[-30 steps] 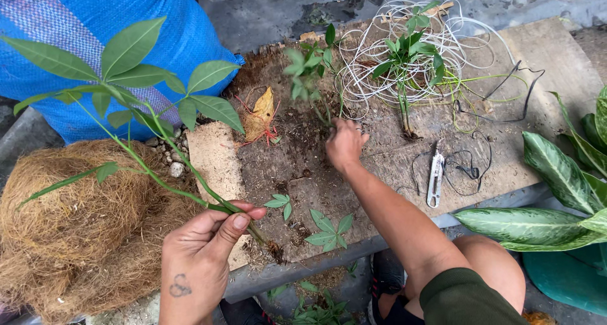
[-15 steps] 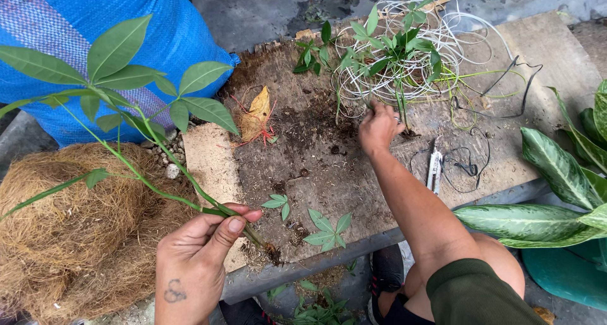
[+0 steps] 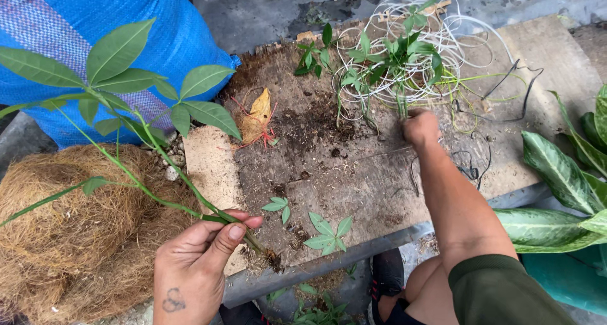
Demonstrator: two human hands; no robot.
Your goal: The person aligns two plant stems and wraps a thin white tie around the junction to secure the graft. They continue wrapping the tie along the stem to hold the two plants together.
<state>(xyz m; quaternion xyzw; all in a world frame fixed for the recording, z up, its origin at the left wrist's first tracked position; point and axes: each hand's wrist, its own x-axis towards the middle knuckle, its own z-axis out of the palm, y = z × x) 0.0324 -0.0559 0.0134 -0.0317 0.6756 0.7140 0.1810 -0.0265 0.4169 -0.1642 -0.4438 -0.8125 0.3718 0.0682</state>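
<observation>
My left hand (image 3: 199,262) pinches the thin stem of a green leafy seedling (image 3: 120,91) near its root end, above the front edge of a dirty wooden board (image 3: 354,179). The seedling's leaves spread up and left over a blue sack (image 3: 57,40). My right hand (image 3: 420,128) reaches across the board and is closed at the base of a small green plant (image 3: 395,53) that stands inside a tangle of pale wire (image 3: 442,47). What the fingers grip is hidden behind the hand.
A heap of brown coconut fibre (image 3: 69,236) lies at the left. Loose green leaflets (image 3: 325,230) and a dry yellow leaf (image 3: 259,113) lie on the board, with black wire (image 3: 499,97) near its right end. Large variegated leaves (image 3: 563,179) stand at the right.
My right hand has moved right and farther along the board, from the board's middle to the base of the plant in the wire tangle. My left hand keeps holding the seedling.
</observation>
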